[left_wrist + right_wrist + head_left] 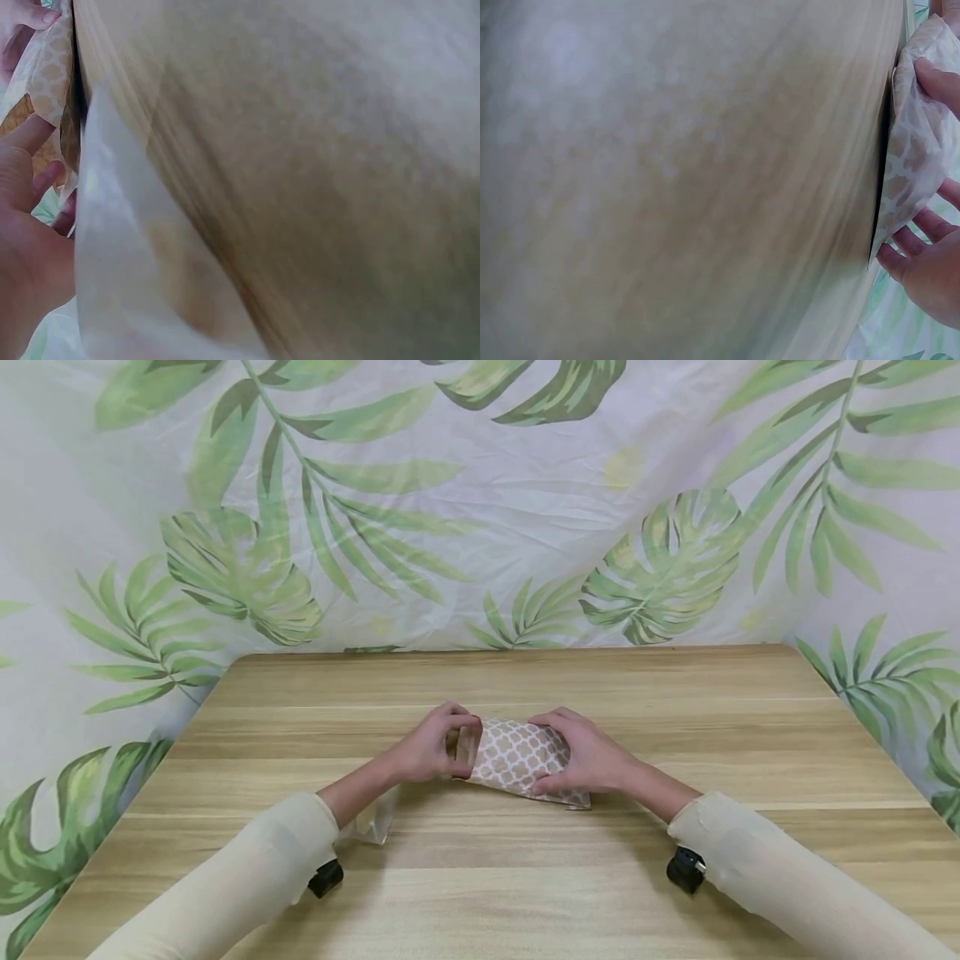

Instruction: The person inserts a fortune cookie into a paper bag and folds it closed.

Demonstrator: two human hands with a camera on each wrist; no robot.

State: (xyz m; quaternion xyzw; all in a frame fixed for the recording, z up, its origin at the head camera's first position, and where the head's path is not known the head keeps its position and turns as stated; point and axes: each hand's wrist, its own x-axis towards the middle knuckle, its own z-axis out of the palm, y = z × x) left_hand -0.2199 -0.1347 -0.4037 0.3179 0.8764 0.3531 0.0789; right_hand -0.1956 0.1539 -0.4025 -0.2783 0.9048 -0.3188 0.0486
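A tan paper bag with a white lattice pattern lies on the wooden table, its mouth turned to the left. At that mouth, my left hand holds the rim, fingers on the upper edge and thumb on the lower one. My right hand grips the bag's other end, thumb on the near side and fingers over the far side. In the right wrist view the paper bag bulges and creases between thumb and fingers. What lies inside the bag is hidden.
A clear plastic bag lies on the table under my left wrist; this plastic bag looms large in the left wrist view. The wooden table reaches back to a leaf-printed cloth. Black wrist cameras hang below both sleeves.
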